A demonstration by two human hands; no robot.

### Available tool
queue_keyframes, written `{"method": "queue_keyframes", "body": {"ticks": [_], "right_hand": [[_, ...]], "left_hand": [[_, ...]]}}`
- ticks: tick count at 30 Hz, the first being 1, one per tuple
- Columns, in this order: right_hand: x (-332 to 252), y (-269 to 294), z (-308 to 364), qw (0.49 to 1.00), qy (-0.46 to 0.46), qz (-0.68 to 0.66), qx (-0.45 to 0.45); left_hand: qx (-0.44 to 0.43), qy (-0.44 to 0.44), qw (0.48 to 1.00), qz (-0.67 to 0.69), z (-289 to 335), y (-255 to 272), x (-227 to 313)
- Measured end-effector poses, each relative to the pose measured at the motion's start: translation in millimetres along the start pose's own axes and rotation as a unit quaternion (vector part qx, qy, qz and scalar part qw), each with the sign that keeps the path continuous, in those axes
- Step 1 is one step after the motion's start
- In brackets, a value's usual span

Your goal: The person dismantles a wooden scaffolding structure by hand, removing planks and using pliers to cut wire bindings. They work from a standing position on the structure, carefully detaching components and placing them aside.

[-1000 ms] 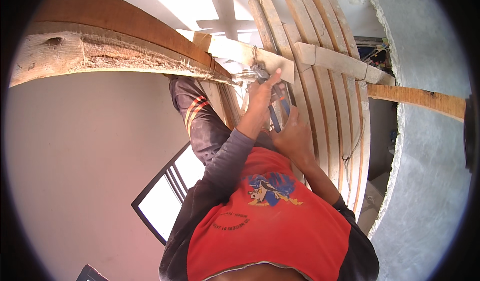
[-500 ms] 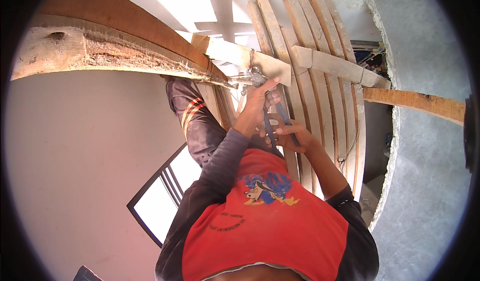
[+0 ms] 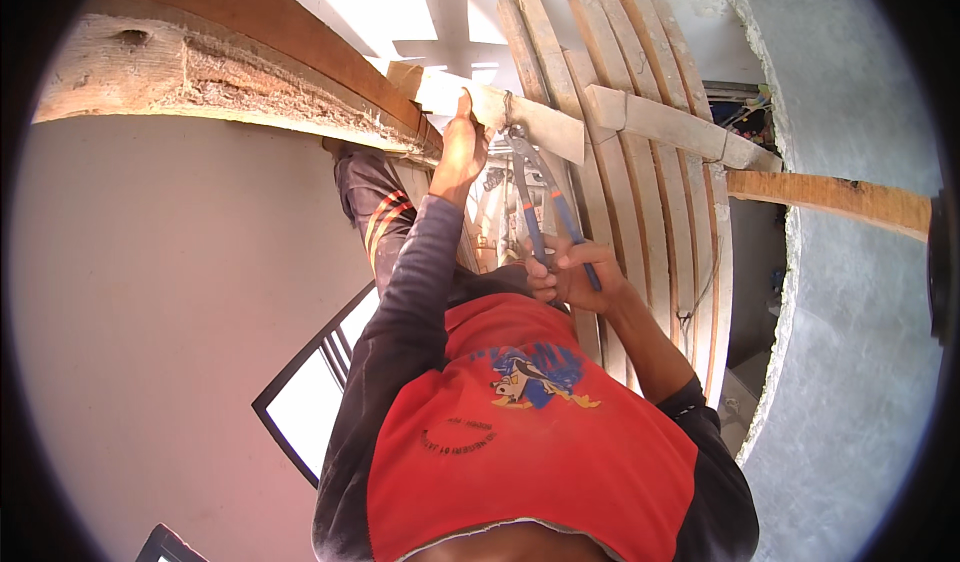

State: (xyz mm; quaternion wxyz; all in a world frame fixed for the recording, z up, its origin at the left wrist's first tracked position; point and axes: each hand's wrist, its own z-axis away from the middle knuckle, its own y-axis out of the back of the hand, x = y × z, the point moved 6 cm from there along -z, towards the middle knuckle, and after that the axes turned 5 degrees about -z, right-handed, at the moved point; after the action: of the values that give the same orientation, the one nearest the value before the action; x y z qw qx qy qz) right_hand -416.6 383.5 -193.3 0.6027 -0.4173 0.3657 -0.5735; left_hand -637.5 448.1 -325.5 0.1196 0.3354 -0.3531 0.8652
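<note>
My right hand (image 3: 580,274) is closed round the blue handles of a pair of end-cutting pincers (image 3: 534,174). Their dark head points up, against or just below a wire (image 3: 507,110) tied round a short pale plank (image 3: 540,127); exact contact is too small to tell. My left hand (image 3: 462,152) grips the same plank left of the wire, thumb on its face and the other fingers mostly hidden behind. The plank lies crosswise, its left end beside a thick wooden beam (image 3: 230,82).
Several long wooden battens (image 3: 640,162) stand side by side, crossed by another short plank (image 3: 660,127) bound with wire. A brown bar (image 3: 830,200) runs right towards a grey wall (image 3: 860,362). A dark-framed pane (image 3: 310,392) is at lower left. My trouser leg (image 3: 375,202) is below the beam.
My left hand has left the pincers and moved up and left onto the short plank. The right hand keeps the pincers, whose head stays close to the wire.
</note>
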Motion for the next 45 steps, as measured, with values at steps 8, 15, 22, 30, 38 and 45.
{"method": "queue_keyframes", "body": {"ticks": [8, 15, 22, 30, 38, 45], "right_hand": [[-83.4, -77.4, 42.8, 0.188, -0.008, 0.903, 0.387], [-111.3, -75.9, 42.5, 0.236, -0.059, 0.901, 0.36], [-89.3, -14.3, 42.0, 0.435, -0.042, 0.832, 0.342], [-105.7, -56.5, 23.9, 0.507, -0.114, 0.805, 0.287], [-121.1, -71.3, 21.3, 0.302, -0.11, 0.903, 0.286], [-113.7, -58.0, 15.7, 0.276, -0.083, 0.92, 0.264]], "left_hand": [[0.044, -0.029, 0.993, 0.108, -8.2, -15.3, -0.7], [0.016, -0.076, 0.993, 0.088, -1.5, -8.5, -7.8], [0.007, -0.003, 1.0, 0.017, 27.8, -12.5, -0.9], [0.092, -0.046, 0.984, -0.147, 14.8, -4.6, -11.7], [0.139, -0.165, 0.927, -0.308, 23.9, -4.9, -14.5], [0.18, -0.348, 0.801, -0.453, -2.3, 25.6, -46.1]]}}
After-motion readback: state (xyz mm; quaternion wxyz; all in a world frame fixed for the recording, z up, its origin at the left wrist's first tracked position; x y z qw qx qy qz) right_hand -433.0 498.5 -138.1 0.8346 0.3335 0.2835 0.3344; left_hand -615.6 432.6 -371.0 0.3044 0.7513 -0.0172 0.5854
